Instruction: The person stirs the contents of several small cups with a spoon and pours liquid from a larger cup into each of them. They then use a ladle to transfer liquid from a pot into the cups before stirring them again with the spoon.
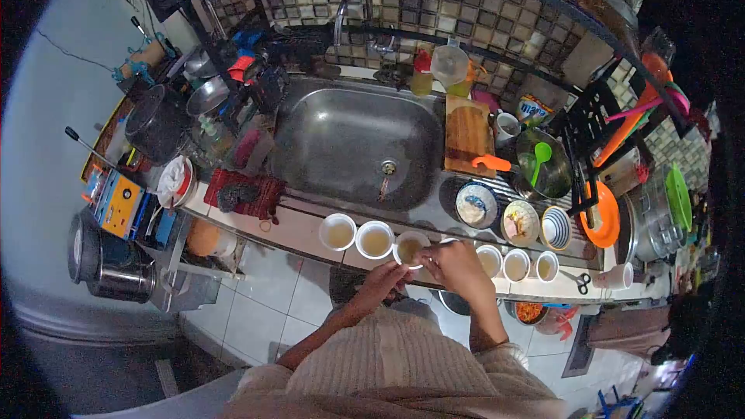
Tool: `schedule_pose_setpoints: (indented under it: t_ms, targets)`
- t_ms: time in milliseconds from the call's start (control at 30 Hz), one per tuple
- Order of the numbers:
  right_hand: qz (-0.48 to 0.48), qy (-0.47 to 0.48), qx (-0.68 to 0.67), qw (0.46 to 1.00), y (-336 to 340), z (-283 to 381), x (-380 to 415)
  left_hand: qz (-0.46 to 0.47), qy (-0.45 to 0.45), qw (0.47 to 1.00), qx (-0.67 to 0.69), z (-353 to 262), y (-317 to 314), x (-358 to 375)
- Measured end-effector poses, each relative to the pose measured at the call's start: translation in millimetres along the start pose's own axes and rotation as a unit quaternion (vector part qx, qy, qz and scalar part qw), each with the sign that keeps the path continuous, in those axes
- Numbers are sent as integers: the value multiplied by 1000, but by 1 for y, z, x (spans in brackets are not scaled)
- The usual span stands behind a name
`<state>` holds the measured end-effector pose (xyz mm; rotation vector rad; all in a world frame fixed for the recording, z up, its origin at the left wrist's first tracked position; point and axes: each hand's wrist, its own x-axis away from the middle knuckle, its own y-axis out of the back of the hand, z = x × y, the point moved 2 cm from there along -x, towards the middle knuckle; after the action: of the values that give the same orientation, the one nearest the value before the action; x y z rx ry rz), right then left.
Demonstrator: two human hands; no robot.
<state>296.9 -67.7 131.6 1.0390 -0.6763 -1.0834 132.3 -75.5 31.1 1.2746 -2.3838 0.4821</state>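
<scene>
Cup (409, 248) of pale liquid sits at the table (303, 225) edge before the sink (353, 143), third in a row; left hand (386, 279) grips its side, right hand (458, 262) is closed just beside it, contents unclear. Judged mid-handling; next move requires a level lift, neighbouring cups (357, 236) being close.

Your hands (434, 268) meet at a cup (409, 248) on the counter edge (299, 225), before the sink (353, 143). Two cups (357, 236) stand to its left, three cups (518, 264) to its right, bowls (512, 219) behind those.

Cups (375, 240) crowding edge; sink (341, 140) open
</scene>
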Motion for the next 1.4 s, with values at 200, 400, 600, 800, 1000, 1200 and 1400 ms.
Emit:
schedule_pose_setpoints:
  t_ms: [200,400,600,800,1000,1200,1400]
  targets:
    - [-19,-16,0,1000,3,20,-6,49,-1,999,13,-2,5,-5]
    - [-46,-90,75,992,-7,12,-1,64,-19,998,17,-10,7,-4]
    - [-43,-49,-9,998,4,22,-8,74,-35,995,49,-3,9,-10]
    - [-67,-89,62,992,4,15,-10,70,4,995,66,-18,8,-3]
    - [-75,-66,0,995,-4,12,-3,75,33,993,85,-7,7,-8]
    - [-122,-139,18,983,4,7,-8,73,9,991,107,-4,7,-12]
    - [-139,-174,-8,975,0,2,-12,72,-25,993,94,-6,7,-9]
